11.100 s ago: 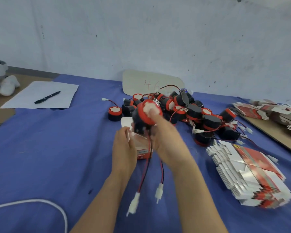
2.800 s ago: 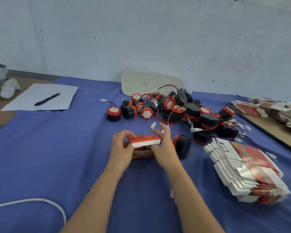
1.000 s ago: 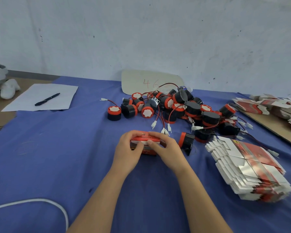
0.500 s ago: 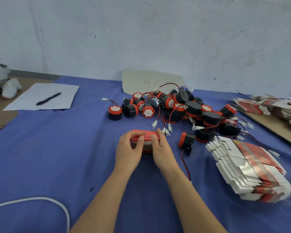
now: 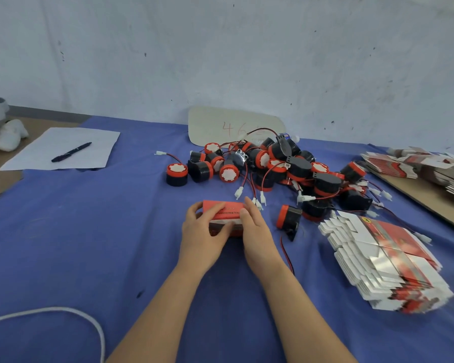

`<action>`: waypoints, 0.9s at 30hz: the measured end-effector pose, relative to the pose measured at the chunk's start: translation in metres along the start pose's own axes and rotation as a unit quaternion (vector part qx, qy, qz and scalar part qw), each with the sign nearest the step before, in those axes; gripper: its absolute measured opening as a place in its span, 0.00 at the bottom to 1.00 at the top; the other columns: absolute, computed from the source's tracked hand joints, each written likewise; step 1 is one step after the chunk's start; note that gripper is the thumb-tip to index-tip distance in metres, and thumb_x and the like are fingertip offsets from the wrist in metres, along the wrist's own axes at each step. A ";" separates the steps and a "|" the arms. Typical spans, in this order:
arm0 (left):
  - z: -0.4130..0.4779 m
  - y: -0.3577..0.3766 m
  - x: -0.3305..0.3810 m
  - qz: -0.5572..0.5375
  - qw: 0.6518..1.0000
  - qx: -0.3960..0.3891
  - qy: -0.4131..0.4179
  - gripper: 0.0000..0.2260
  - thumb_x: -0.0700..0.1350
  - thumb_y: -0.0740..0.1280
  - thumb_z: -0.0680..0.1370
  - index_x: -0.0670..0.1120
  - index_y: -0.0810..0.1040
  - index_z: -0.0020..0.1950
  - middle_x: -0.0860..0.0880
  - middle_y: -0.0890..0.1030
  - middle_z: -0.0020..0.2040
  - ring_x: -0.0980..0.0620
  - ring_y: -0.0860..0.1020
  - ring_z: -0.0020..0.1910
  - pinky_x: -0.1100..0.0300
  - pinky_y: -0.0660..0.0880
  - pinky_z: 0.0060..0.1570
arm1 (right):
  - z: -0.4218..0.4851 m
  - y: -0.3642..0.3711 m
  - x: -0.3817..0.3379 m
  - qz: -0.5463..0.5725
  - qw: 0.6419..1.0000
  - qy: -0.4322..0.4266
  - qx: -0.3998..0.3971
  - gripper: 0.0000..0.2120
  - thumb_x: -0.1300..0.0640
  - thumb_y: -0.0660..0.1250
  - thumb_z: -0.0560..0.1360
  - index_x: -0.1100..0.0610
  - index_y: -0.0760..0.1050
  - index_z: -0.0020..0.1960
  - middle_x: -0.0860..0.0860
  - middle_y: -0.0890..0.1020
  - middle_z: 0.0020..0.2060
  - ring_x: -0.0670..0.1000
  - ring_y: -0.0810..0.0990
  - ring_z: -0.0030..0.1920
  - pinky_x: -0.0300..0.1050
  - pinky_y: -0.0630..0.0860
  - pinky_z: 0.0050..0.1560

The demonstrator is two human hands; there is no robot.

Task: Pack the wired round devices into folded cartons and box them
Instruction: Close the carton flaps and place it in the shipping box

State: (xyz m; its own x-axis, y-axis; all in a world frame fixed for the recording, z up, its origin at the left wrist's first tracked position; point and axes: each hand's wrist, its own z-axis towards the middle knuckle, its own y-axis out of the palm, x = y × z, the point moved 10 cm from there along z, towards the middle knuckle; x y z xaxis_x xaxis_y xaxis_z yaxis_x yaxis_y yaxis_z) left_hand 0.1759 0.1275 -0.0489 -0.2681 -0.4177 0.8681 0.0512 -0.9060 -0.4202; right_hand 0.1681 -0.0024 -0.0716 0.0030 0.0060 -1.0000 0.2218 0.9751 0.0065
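On the blue table (image 5: 89,244), the left hand (image 5: 202,237) grips the red carton (image 5: 224,210) at its left end, fingers (image 5: 194,209) curled over the top. The right hand (image 5: 257,231) clasps the carton's right end. Behind the carton lies the pile of wired round devices (image 5: 286,166); right of the carton, one loose device (image 5: 288,218), then a stack of flat cartons (image 5: 383,260).

Hidden: both ends of the small red-and-white carton (image 5: 224,213), under the left hand (image 5: 203,237) and right hand (image 5: 257,231); print illegible.
Cropped: white cord (image 5: 63,309) at the near left corner of the blue-clothed bench (image 5: 76,244); grey-white object (image 5: 8,132) at its far left corner.
Blurred: near end of the stack of flat red-and-white cartons (image 5: 383,258).
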 end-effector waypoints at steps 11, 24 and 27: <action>0.004 -0.006 -0.009 -0.085 0.995 0.027 -0.042 0.19 0.46 0.62 0.81 0.55 0.67 0.72 0.50 0.67 0.71 0.53 0.69 0.67 0.59 0.68 0.64 | 0.001 0.003 0.002 -0.005 1.000 -0.017 -0.009 0.21 0.57 0.53 0.83 0.52 0.60 0.75 0.47 0.70 0.67 0.46 0.71 0.64 0.34 0.72 0.56; 0.002 -0.001 -0.015 -0.071 0.993 0.017 -0.095 0.12 0.48 0.61 0.81 0.47 0.72 0.63 0.48 0.76 0.59 0.53 0.74 0.53 0.61 0.69 0.52 | 0.005 0.000 -0.002 -0.046 0.998 -0.045 -0.011 0.18 0.63 0.54 0.82 0.41 0.73 0.48 0.29 0.81 0.38 0.29 0.78 0.42 0.24 0.72 0.40; 0.001 0.001 -0.013 -0.069 0.993 0.008 -0.092 0.12 0.47 0.60 0.81 0.47 0.71 0.64 0.48 0.76 0.60 0.53 0.74 0.55 0.62 0.68 0.51 | 0.005 -0.001 -0.001 -0.063 0.998 -0.024 -0.021 0.16 0.61 0.54 0.83 0.44 0.73 0.60 0.34 0.81 0.50 0.32 0.77 0.51 0.26 0.72 0.46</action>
State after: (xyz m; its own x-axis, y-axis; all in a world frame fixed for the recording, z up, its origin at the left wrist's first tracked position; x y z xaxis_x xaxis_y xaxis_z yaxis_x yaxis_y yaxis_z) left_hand 0.1801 0.1319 -0.0600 -0.0924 -0.2932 0.9516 0.0421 -0.9560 -0.2905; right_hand 0.1725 -0.0049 -0.0711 0.0240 -0.1267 -0.9917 0.1814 0.9760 -0.1203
